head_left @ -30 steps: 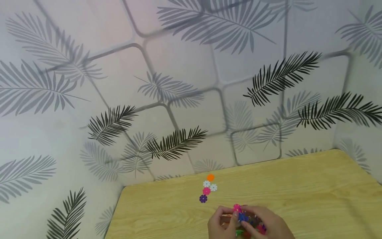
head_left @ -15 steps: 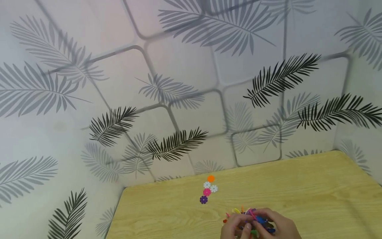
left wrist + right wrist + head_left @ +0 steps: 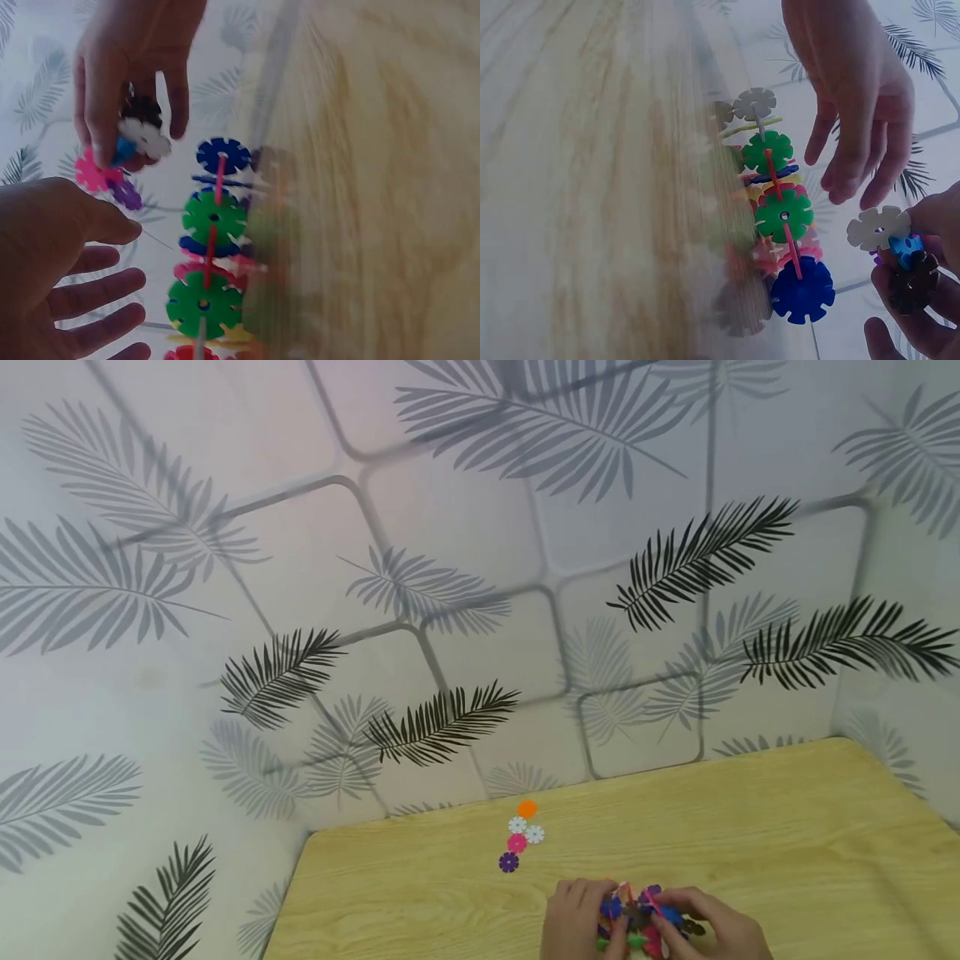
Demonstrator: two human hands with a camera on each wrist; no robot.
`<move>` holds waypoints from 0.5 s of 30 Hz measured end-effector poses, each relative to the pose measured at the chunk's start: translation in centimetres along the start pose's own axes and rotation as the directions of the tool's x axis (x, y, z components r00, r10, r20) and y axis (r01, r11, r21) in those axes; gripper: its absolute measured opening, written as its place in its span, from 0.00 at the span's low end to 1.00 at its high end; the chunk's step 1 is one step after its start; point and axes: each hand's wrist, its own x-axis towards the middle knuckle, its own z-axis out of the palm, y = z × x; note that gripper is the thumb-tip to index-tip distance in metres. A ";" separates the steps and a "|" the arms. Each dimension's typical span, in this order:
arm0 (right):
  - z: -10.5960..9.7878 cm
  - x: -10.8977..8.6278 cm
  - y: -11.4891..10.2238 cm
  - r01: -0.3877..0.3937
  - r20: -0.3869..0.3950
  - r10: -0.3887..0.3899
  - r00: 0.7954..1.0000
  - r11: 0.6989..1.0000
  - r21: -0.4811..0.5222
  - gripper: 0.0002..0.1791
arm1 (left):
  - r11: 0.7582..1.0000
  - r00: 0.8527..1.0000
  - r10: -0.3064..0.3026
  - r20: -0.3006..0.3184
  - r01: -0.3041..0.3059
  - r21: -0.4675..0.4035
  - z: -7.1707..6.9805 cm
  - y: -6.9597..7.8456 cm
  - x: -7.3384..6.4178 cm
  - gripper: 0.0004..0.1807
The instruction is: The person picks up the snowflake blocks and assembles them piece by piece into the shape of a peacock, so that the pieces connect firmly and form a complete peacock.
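A structure of interlocking notched plastic discs [image 3: 214, 217], mostly green and blue with red and pink pieces between, stands on the wooden table between both hands. My left hand [image 3: 577, 920] is beside its left side; in the left wrist view that hand's fingers are spread, holding nothing. My right hand [image 3: 727, 931] pinches a small cluster of joined discs [image 3: 907, 251]: white, light blue and dark brown ones show in the right wrist view, and a pink disc [image 3: 96, 171] and a purple disc [image 3: 126, 195] in the left wrist view. The left thumb comes close to the purple disc.
Farther back on the table [image 3: 390, 877] lie several loose discs: an orange disc [image 3: 527, 809], two white discs [image 3: 517, 825], a pink disc [image 3: 517, 843] and a purple disc [image 3: 508, 862]. A leaf-patterned wall [image 3: 480, 652] rises directly behind the table's far edge.
Both hands have shifted right since one second ago, when they met around a pink disc. In the last half second the left hand has drawn away leftward, uncovering more of the discs.
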 end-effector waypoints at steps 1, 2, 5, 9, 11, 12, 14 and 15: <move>0.0 -0.1 0.0 0.002 -0.005 -0.002 1.000 1.000 0.003 0.16 | 1.000 1.000 -0.010 0.013 0.010 0.017 0.0 -0.2 0.1 0.16; 0.1 -0.1 0.1 -0.002 -0.007 0.002 1.000 1.000 0.002 0.16 | 0.999 0.999 -0.025 0.027 0.024 0.031 0.1 -0.4 0.3 0.16; 0.2 -0.3 0.5 -0.007 -0.011 0.006 1.000 1.000 -0.004 0.16 | 0.997 0.994 -0.081 0.074 0.079 0.027 0.2 -0.7 0.6 0.16; 0.2 -0.5 1.1 0.008 -0.023 -0.008 1.000 1.000 -0.010 0.17 | 0.988 0.979 -0.157 0.131 0.155 0.023 0.5 -0.9 0.9 0.17; 0.2 -0.6 1.3 0.017 -0.026 -0.017 1.000 1.000 -0.012 0.17 | 0.982 0.969 -0.190 0.157 0.189 0.026 0.5 -0.7 1.1 0.17; 0.2 -0.6 1.5 0.017 -0.022 -0.017 1.000 1.000 -0.016 0.17 | 0.980 0.966 -0.200 0.163 0.197 0.034 0.5 -0.6 1.2 0.17; 0.2 -0.7 1.6 0.014 -0.013 -0.014 1.000 1.000 -0.026 0.18 | 0.976 0.960 -0.218 0.176 0.214 0.046 0.6 -0.3 1.5 0.16; 0.2 -0.7 1.7 0.012 -0.010 -0.013 1.000 0.999 -0.031 0.18 | 0.976 0.960 -0.219 0.175 0.213 0.051 0.6 -0.2 1.5 0.16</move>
